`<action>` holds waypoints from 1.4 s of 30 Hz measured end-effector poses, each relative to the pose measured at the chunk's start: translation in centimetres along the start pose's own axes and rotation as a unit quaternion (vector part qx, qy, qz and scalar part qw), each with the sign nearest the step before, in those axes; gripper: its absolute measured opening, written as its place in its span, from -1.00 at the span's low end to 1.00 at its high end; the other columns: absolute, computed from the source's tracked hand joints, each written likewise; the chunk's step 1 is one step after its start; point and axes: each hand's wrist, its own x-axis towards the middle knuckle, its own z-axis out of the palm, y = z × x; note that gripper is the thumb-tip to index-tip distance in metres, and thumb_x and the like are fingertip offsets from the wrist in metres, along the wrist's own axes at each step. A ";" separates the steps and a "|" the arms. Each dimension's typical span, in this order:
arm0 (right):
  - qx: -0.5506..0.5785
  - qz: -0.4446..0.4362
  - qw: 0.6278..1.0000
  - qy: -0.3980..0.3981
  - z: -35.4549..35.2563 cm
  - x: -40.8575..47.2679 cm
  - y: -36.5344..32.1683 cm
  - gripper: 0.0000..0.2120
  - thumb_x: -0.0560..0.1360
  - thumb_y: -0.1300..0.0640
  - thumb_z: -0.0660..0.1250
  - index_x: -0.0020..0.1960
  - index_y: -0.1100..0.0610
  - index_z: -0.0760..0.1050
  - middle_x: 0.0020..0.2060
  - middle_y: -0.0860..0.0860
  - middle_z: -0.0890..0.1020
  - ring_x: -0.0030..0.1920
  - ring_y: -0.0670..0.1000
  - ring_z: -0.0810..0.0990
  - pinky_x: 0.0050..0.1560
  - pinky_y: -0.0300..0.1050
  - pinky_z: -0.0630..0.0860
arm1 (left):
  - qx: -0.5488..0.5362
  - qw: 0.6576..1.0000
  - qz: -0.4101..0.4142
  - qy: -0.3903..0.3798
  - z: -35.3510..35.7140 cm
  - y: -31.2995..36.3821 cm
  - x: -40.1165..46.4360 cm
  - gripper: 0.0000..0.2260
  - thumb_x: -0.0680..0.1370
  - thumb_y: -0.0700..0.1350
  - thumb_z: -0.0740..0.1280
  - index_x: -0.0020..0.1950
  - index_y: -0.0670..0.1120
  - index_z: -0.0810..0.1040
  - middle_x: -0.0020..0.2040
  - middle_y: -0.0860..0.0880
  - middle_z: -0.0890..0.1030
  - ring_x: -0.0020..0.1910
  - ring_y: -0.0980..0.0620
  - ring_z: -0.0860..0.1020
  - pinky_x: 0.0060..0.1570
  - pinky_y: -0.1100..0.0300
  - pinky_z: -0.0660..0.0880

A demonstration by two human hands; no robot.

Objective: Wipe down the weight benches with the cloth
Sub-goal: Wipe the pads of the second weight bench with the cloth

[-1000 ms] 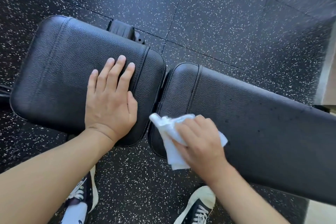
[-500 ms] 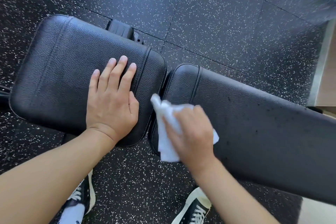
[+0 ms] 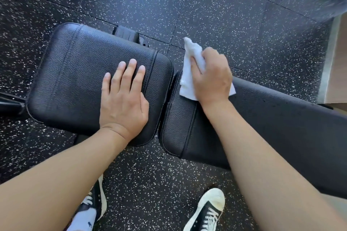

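From my head camera I look down at a black padded leather bench (image 3: 281, 137) made of two parts. My left hand (image 3: 124, 103) lies flat on the square black seat pad (image 3: 75, 80), near the pad's right edge. Its fingers (image 3: 129, 73) are straight and close together, holding nothing. A thin gap runs between the seat pad and the long black back pad (image 3: 178, 122) beside it.

My right hand (image 3: 212, 77) is at the far edge of the long pad, close to its rounded end. Its fingers are curled around a crumpled white cloth (image 3: 189, 73) and press it on the pad. One corner of the cloth sticks up past the far edge, over the floor. Most of the long pad stretches off to the right, bare.

The bench stands on a black rubber floor with white speckles (image 3: 225, 15), with open floor all around it. A black metal part (image 3: 129, 35) pokes out behind the seat pad. My two black and white canvas shoes (image 3: 208, 212) stand on the floor by the near edge. A pale wall strip (image 3: 336, 58) shows at the far right.
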 end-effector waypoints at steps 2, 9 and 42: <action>-0.006 -0.001 1.000 0.002 0.1 -1.0 -1.1 -0.71 0.59 0.05 0.43 -0.19 0.11 0.38 -0.29 0.08 0.51 -0.26 0.15 0.45 -0.32 0.01 0.33 | 0.000 1.000 -0.002 -0.011 -0.3 0.1 0.2 -0.41 0.62 -0.04 0.10 0.67 -0.08 0.24 0.69 -0.10 0.22 0.67 -0.17 0.17 0.62 -0.25 0.10; 0.006 -0.175 0.981 -0.077 -3.4 -11.1 0.5 -0.74 0.61 0.09 0.39 -0.21 0.13 0.45 -0.31 0.02 0.44 -0.28 0.11 0.37 -0.33 0.06 0.36 | -0.027 0.999 -0.009 -0.041 -1.9 1.0 0.3 -0.44 0.60 -0.11 0.15 0.63 -0.14 0.33 0.66 -0.14 0.28 0.66 -0.19 0.21 0.60 -0.28 0.14; -0.113 0.041 0.990 0.078 -7.2 -3.8 15.1 -0.83 0.55 0.11 0.39 -0.15 0.17 0.49 -0.30 0.14 0.52 -0.31 0.23 0.52 -0.35 0.07 0.41 | -0.044 0.996 0.079 -0.028 2.0 10.4 0.4 -0.44 0.53 -0.06 0.19 0.54 -0.14 0.42 0.59 -0.19 0.34 0.50 -0.32 0.38 0.58 -0.31 0.13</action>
